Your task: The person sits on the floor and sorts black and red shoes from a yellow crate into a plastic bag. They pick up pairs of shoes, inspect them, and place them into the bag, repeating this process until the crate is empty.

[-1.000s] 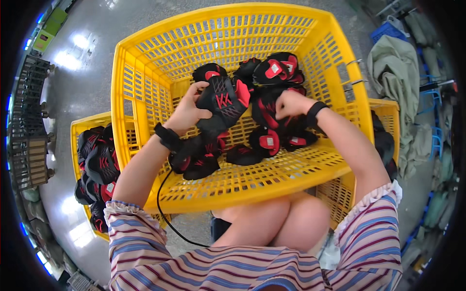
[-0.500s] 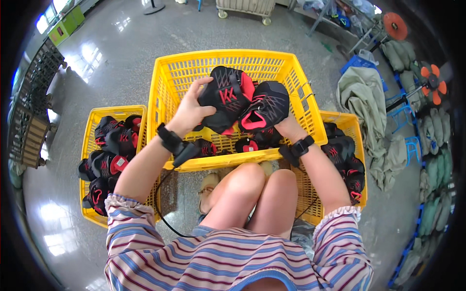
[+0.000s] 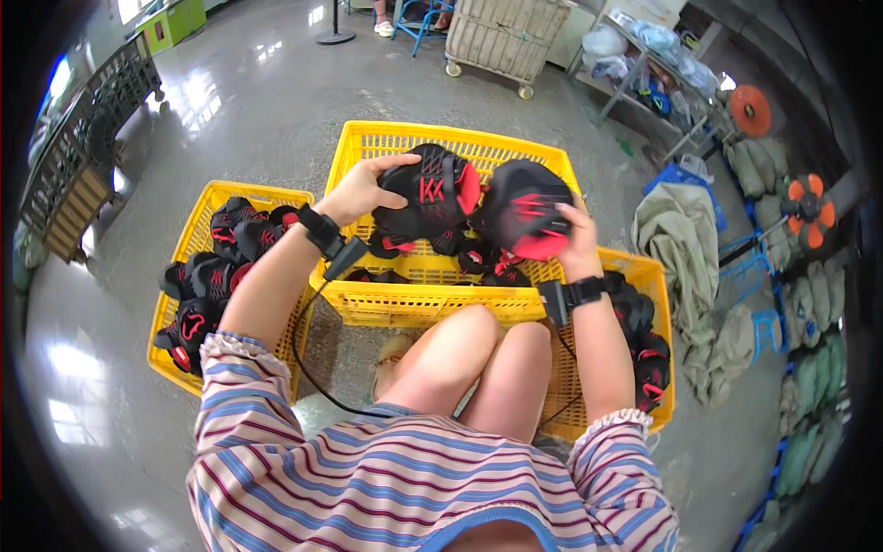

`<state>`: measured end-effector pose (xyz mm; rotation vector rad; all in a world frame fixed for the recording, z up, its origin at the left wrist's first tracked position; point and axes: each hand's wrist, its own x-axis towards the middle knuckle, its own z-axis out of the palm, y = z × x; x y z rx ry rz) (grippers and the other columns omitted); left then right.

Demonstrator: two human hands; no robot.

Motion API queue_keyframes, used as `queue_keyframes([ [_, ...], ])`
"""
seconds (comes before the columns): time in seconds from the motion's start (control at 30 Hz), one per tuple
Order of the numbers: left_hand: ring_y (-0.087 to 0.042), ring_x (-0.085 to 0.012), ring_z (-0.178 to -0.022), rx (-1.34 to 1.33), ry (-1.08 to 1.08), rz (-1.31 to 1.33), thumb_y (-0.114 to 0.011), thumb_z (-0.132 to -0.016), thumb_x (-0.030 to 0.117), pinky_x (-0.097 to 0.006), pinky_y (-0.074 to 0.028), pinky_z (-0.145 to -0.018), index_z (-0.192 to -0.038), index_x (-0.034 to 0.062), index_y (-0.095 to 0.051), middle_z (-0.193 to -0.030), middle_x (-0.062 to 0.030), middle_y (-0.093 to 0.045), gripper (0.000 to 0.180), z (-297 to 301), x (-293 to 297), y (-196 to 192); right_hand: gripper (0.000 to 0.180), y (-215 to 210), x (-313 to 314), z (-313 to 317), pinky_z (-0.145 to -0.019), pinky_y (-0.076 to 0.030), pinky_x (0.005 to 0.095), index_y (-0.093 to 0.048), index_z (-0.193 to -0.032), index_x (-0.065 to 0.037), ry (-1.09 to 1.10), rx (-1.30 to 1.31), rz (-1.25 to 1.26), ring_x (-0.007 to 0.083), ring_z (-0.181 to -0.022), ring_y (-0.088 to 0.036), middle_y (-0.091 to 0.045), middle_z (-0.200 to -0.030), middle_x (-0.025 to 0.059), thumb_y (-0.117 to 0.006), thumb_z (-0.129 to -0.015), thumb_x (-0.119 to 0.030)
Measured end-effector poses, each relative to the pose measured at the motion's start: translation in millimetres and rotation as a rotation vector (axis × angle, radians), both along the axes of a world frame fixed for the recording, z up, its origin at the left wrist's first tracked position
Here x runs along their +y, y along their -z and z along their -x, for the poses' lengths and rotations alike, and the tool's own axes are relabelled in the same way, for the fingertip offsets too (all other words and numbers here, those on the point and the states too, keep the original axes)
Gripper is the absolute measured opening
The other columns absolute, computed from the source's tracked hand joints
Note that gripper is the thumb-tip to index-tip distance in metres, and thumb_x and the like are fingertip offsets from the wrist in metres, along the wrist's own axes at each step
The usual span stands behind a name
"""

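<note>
While both hands held shoes above the middle yellow basket (image 3: 432, 304), the left hand (image 3: 359, 191) gripped one black-and-red shoe (image 3: 428, 193) and the right hand (image 3: 578, 241) gripped another shoe (image 3: 522, 207), likely needing pairing next.

Yellow plastic lattice crate (image 3: 432, 304); matt black-red fabric shoe uppers (image 3: 428, 193); glossy polished concrete floor (image 3: 248, 101).

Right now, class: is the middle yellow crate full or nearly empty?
Nearly empty. The middle yellow crate shows much bare mesh, with only a few black-and-red shoe pieces at the bottom; the hands hold two more above it.
</note>
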<state>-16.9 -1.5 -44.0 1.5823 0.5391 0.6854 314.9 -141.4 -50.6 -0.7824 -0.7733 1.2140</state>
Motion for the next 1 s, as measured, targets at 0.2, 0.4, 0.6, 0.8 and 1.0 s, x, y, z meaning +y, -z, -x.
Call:
queue_keyframes([
  [0.2,-0.053,-0.0166,-0.115,0.136,0.188,-0.391,-0.062,-0.063,-0.016,-0.028,-0.038,-0.102,-0.127,0.003,-0.055,-0.123,-0.0078,-0.059,0.067,-19,2,-24,0.056,-9,18,52,-0.102,-0.042,0.0415,-0.042,-0.135,0.001,-0.284,-0.047,0.034,0.0277,-0.116,-0.055,-0.056,-0.126,0.0148,-0.059,-0.082,-0.01],
  [0.4,-0.055,-0.0197,-0.112,-0.217,0.098,0.221,-0.057,-0.085,-0.007,-0.028,-0.049,-0.091,-0.149,0.0114,-0.013,-0.128,-0.0194,-0.051,0.08,-31,-9,-27,0.039,38,44,69,-0.097,-0.047,0.0437,-0.049,-0.127,0.001,-0.093,0.242,0.17,0.0297,-0.108,-0.06,-0.058,-0.122,0.0175,-0.048,-0.092,-0.017],
  [0.6,-0.052,-0.0206,-0.115,-0.264,0.192,0.195,-0.058,-0.078,-0.009,-0.033,-0.039,-0.101,-0.144,-0.004,-0.02,-0.122,-0.0168,-0.055,0.077,5,-39,31,0.047,17,35,117,-0.105,-0.034,0.0537,-0.047,-0.131,-0.003,-0.052,0.674,0.237,0.0348,-0.124,-0.045,-0.049,-0.134,0.0166,-0.038,-0.095,-0.032],
  [0.8,-0.057,-0.0222,-0.112,-0.58,-0.301,0.489,-0.035,-0.066,-0.021,-0.033,-0.045,-0.099,-0.125,-0.0053,-0.046,-0.12,-0.015,-0.058,0.063,48,-52,46,0.05,28,25,126,-0.105,-0.031,0.0526,-0.042,-0.135,-0.005,0.023,-0.033,-0.031,0.0336,-0.127,-0.042,-0.045,-0.138,0.0145,-0.04,-0.093,-0.032],
  [1.0,-0.058,-0.0247,-0.104,-0.552,-0.408,0.686,-0.045,-0.077,-0.006,-0.036,-0.046,-0.093,-0.112,-0.0024,-0.055,-0.115,-0.0125,-0.06,0.036,45,-68,45,0.041,97,36,130,-0.093,-0.047,0.0368,-0.045,-0.129,-0.001,0.025,-0.162,0.187,0.0225,-0.104,-0.06,-0.06,-0.112,0.0121,-0.053,-0.09,-0.01],
])
